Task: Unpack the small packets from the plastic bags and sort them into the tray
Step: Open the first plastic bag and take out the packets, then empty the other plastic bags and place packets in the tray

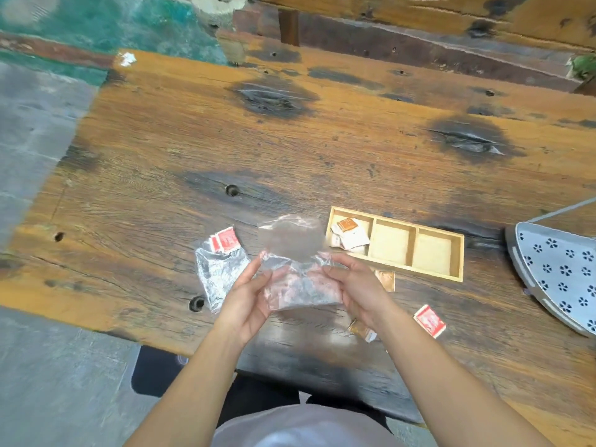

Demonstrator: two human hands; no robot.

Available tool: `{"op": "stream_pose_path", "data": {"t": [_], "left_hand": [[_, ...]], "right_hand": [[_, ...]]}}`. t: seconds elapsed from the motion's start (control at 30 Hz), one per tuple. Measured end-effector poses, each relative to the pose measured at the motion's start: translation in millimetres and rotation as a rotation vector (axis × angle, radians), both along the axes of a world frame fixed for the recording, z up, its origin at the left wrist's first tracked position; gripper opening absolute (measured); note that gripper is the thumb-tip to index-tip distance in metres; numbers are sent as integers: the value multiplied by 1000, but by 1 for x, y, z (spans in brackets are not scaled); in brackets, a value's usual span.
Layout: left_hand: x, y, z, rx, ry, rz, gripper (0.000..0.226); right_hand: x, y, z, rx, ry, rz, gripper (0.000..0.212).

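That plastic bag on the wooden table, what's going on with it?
A person holds a clear plastic bag between the left hand and right hand, apparently opening it. The wooden tray has packets in its left compartment only. Another bag with red packets lies to the left; a loose red packet sits at right.

I see a table point(322, 150) of orange-brown wood blotched with dark grey-black patches. The tray point(395, 221) near its right edge is pale yellow wood, with white and orange packets point(349, 233) in 1 end compartment. A clear bag point(300, 285) shows pinkish contents. 1 red-and-white packet point(429, 321) lies loose. At the right edge sits a grey mat point(561, 269) with dark flower prints.
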State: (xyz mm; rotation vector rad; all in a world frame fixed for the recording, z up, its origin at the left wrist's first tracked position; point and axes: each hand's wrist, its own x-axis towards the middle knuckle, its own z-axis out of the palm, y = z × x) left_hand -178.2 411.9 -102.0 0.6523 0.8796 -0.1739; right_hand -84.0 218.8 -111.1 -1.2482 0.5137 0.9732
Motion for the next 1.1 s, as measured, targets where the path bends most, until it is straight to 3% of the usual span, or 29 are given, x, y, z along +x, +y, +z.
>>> {"op": "stream_pose_path", "data": {"t": [0.23,0.33,0.43,0.6,0.7,0.83,0.9,1.03,1.1], "left_hand": [[-46,125,-21,102,130,277,39],[-67,179,-23,192,146,361,31],[-90,222,-35,230,167,424,30],[-109,247,-71,198,405,519,34],[-118,251,-93,168,517,486,35],[-115,252,-104,207,623,497,35],[-108,249,-100,333,671,445,34],[-91,219,-79,862,802,231,29],[-84,188,-74,921,776,234,25]], "right_hand": [[-3,159,-19,-188,-57,432,20],[-12,234,-35,-202,-160,591,20],[-21,291,-49,-225,-246,726,35],[-40,331,-85,-373,-190,858,38],[-48,339,-101,-435,-135,852,18],[-49,349,-105,-443,-130,852,20],[-49,347,-100,-448,-161,885,27],[-44,319,-86,-436,-297,890,23],[-40,291,-87,-479,-315,790,27]]}}
